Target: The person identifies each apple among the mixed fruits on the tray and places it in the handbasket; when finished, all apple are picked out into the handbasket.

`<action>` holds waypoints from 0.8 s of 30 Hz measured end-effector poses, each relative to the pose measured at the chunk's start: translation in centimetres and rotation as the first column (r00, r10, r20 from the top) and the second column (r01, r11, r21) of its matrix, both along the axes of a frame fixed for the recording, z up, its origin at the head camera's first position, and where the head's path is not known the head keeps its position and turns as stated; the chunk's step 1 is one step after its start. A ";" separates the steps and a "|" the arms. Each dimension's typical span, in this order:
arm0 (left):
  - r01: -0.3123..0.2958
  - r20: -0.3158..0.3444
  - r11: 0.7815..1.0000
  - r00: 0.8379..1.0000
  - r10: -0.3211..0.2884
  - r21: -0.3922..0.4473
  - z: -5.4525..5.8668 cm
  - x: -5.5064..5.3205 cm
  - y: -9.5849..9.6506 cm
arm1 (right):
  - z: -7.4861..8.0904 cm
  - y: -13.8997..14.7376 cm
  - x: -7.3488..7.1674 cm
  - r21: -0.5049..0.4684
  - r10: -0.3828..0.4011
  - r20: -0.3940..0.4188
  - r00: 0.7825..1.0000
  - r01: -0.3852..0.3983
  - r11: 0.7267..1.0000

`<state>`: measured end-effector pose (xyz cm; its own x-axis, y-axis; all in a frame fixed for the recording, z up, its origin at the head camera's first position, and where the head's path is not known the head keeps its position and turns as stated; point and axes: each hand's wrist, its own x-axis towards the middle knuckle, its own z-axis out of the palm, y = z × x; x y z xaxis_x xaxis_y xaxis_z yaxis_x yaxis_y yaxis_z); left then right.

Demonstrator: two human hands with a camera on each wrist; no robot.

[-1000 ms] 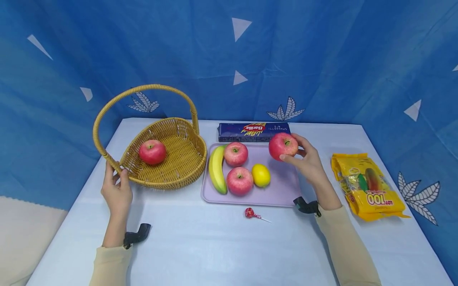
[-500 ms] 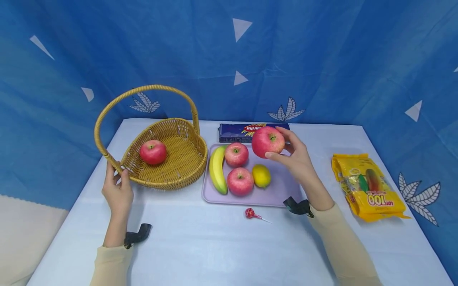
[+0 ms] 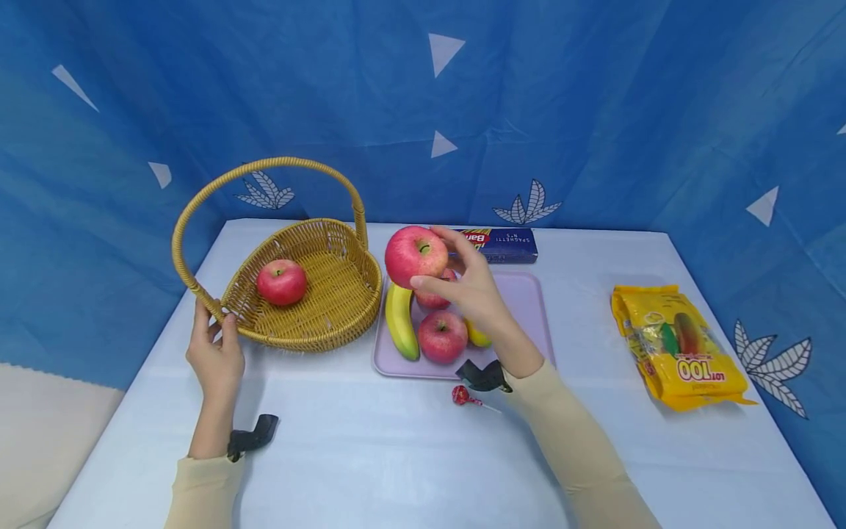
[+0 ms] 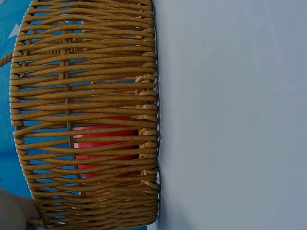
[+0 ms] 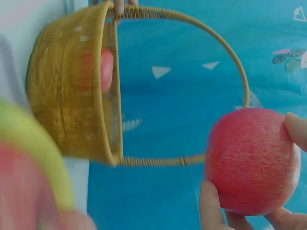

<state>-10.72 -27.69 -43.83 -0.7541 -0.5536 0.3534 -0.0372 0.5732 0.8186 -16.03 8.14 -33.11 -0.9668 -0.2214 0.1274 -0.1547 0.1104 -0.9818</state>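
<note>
Blue curtain (image 3: 562,95) backdrop, white counter (image 3: 370,455), clock directions as the head view sees it. Right hand (image 3: 473,283) has its grip curled round a red apple (image 3: 416,256), thumb on one side and fingers on the other, spread about the fruit's width, held up around the 11 o'clock corner of the lilac tray (image 3: 525,297). Left hand (image 3: 219,358) has its grip closed on the wicker basket (image 3: 344,294) at roughly 8 o'clock, where the handle meets the rim; another apple (image 3: 281,282) sits inside, toward 9. On the tray: banana (image 3: 401,323) at 9, two more apples (image 3: 443,336) beside it, plus a partly hidden lemon (image 3: 477,336). Lollipop (image 3: 460,395) at the tray's 6, Barilla spaghetti box (image 3: 512,246) at 12, yellow mango-print bag (image 3: 681,345) well off at 3.
</note>
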 end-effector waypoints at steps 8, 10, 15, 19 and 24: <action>-0.009 0.017 1.000 1.000 0.009 0.011 0.1 0.0 0.2 | -1.1 -4.8 -0.7 -0.013 0.066 0.064 0.996 -0.065 0.998; -0.013 0.018 1.000 1.000 0.013 0.007 0.2 0.1 0.2 | -1.4 -5.9 -0.9 0.026 0.071 0.070 0.995 -0.073 0.997; -0.008 0.015 1.000 1.000 0.008 0.005 0.2 0.1 0.2 | -2.3 -8.6 -1.4 0.075 0.107 0.056 0.993 -0.111 0.991; -0.006 0.017 1.000 1.000 0.006 0.008 0.2 0.1 0.1 | -3.1 -10.8 -2.0 0.114 0.139 0.034 0.990 -0.142 0.983; -0.001 0.001 1.000 1.000 0.001 0.016 0.1 0.0 0.0 | -3.9 -13.0 -2.8 0.198 0.146 -0.011 0.989 -0.141 0.970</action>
<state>-10.70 -27.74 -43.78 -0.7538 -0.5599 0.3438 -0.0386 0.5601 0.8275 -18.87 -4.82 -37.05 -0.9200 -0.3811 0.0921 -0.2080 0.2752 -0.9386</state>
